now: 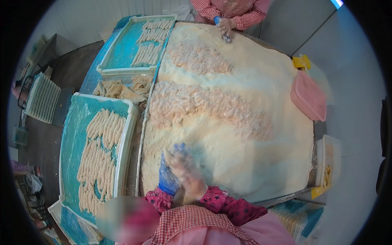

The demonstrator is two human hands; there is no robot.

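On the table (pixel 139 171), pale powder (pixel 249 163) lies beneath the blue-gloved left hand (pixel 167 174) and clear-gloved right hand (pixel 182 165). They meet, blurred; I cannot tell how open they are or what they hold. Beyond lie wet pink pieces (pixel 196 102); leftward, a tray (pixel 125 151) bears coated strips (pixel 97 165).

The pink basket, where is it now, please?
In the head view, the pink basket sits at the right edge of the powder-covered table, beside a yellow object.
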